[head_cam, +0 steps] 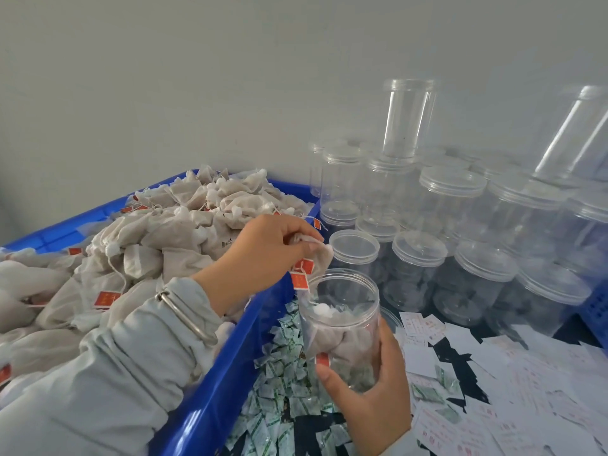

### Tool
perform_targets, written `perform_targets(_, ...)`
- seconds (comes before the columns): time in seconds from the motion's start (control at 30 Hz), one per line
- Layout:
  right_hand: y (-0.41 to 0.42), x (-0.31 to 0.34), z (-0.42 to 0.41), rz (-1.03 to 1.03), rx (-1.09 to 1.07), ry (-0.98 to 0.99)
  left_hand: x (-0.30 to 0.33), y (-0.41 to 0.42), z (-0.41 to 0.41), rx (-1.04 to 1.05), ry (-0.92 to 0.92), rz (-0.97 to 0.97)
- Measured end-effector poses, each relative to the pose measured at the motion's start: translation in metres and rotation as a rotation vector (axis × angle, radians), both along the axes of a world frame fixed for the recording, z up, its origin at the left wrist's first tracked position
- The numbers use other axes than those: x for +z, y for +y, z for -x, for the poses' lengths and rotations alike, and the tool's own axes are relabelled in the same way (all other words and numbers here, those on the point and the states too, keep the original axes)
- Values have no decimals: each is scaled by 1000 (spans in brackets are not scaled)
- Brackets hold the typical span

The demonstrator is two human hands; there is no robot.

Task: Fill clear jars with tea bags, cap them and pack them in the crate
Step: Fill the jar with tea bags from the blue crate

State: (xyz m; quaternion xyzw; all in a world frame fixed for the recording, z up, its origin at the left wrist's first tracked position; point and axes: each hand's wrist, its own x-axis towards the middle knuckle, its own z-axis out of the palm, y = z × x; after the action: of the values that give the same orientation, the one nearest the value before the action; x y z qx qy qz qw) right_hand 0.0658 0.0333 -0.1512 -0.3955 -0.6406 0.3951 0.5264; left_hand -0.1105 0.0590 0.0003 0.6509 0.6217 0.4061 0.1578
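We observe the right hand (371,386) at about 5 o'clock in the view, its fingers and thumb curled round the lower half of an open clear jar (340,327), which stands upright and uncapped just beside the near right corner of the blue crate (210,403). We note several tea bags already lying in the bottom of the jar, one red tag showing against its wall. The left hand (263,255), near the centre of the view, reaches across from 8 o'clock with its fingertips pinched together on a tea bag (320,253), held directly above the jar's mouth; two red tags (301,279) dangle on strings below the fingers, at the jar's rim. A metal bangle (184,315) sits over the grey sleeve at the left wrist. The blue crate fills the 9 o'clock side and is heaped with loose tea bags (158,238). At 2 to 3 o'clock we record a block of capped empty jars (454,205), stacked in tiers against the wall, with two uncapped jars standing on top. Small green-and-white sachets (283,383) lie scattered at 6 o'clock between the crate and the held jar, and white paper slips (513,383) with red print cover the dark surface at 4 o'clock.
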Motion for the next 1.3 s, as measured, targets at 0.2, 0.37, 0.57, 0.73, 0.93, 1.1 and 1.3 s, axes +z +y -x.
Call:
perform_targets(0.2, 0, 4, 1, 57, 1, 2, 2, -6, -5, -45, -182, -107)
perform_targets(0.37, 3, 1, 0, 38, 4, -25, 1, -10, -7, -162, -192, -76)
perform_targets(0.57, 5, -1, 3, -5, -35, -8, -7, -12, -13, -361, -69, 138)
perform_targets(0.73, 1, 4, 4, 10, -47, 16, -5, -1, 3, -123, 18, -5)
perform_targets(0.93, 0, 6, 4, 38, -18, 62, -7, 18, 60, 465, 140, -76)
perform_targets(1.1, 1, 6, 3, 58, -28, 25, -33, 22, 59, 230, 609, 409)
perform_targets(1.3, 2, 4, 2, 59, -1, -2, -40, 25, 62, 231, 665, 371)
